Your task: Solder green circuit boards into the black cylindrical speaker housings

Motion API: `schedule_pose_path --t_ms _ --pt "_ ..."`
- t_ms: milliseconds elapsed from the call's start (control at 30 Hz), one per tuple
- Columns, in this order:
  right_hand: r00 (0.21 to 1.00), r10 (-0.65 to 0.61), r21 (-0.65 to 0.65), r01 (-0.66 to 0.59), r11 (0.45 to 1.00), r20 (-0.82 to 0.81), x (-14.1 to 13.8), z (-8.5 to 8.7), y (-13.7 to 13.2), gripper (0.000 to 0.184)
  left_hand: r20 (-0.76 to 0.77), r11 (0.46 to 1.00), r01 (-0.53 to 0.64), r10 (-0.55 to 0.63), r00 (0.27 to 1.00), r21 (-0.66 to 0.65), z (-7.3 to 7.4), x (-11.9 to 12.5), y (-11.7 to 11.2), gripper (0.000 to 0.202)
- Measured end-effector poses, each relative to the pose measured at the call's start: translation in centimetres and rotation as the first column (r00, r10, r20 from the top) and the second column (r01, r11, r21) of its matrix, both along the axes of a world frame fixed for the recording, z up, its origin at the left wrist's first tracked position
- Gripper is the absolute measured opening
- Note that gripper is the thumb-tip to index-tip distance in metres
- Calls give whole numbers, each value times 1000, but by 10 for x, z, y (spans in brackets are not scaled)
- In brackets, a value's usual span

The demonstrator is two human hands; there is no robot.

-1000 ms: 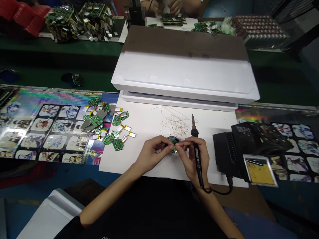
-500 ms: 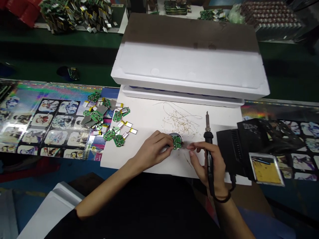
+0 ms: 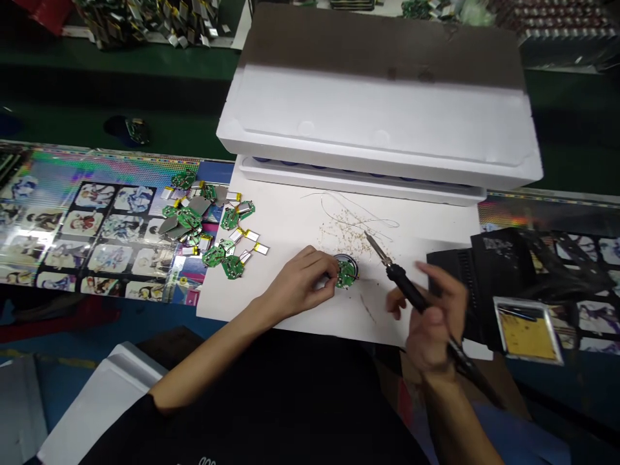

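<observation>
My left hand (image 3: 305, 281) is closed at the left edge of a small green circuit board (image 3: 347, 274), which sits in a round dark-rimmed part on the white sheet (image 3: 290, 223). What exactly its fingertips pinch is partly hidden. In my right hand (image 3: 433, 329), blurred by motion, is a soldering iron (image 3: 407, 287), its metal tip slanting up and left, above and to the right of the board and apart from it. Thin solder wire (image 3: 387, 224) lies loosely curled beyond the board, near scattered yellowish bits (image 3: 351, 240).
A big white foam box (image 3: 378, 123) stands behind the sheet. Several green boards with small silver batteries (image 3: 186, 219) lie at left. To the right are a black station box (image 3: 450, 281) and a tray with a yellow sponge (image 3: 527, 336). Printed picture sheets (image 3: 111, 226) cover the left side.
My right hand has moved right, away from the board, and the soldering iron has swung from upright to slanting up-left. My left hand stays at the board. The view has shifted slightly.
</observation>
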State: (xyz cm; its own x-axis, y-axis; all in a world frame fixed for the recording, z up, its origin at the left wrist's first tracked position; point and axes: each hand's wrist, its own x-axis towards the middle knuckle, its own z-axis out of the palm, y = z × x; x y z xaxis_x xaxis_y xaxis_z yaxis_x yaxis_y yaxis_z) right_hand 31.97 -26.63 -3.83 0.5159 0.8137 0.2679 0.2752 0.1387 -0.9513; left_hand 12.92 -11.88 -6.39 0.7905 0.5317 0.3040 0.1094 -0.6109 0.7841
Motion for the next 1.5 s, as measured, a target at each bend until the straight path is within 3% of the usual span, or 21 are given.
schedule_pose_path --t_ms 100,200,300,433,633,833,1500 --pt "994 -63 -40 60 997 -90 13 9 -2 33 27 1000 -7 7 1000 3 0 1 0 11" --pt "991 -130 -107 134 985 39 22 13 -9 19 18 1000 -11 11 1000 -19 2 2 0 13" --pt "972 -212 -31 216 976 98 23 14 -14 10 6 999 -8 8 1000 -50 5 2 0 14" --pt "990 -140 -29 140 990 20 21 11 -14 14 -4 998 -14 14 1000 -65 8 2 0 14" --pt "997 -34 -89 40 995 71 25 -1 -12 19 -15 996 -24 23 1000 -87 7 2 -1 14" --pt "996 16 -121 -5 993 93 26 -2 -13 12 -2 996 -23 23 1000 -82 6 2 -1 14" --pt "979 17 -171 19 985 205 27 2 -8 10 -25 997 5 -7 1000 -82 7 1 2 13"
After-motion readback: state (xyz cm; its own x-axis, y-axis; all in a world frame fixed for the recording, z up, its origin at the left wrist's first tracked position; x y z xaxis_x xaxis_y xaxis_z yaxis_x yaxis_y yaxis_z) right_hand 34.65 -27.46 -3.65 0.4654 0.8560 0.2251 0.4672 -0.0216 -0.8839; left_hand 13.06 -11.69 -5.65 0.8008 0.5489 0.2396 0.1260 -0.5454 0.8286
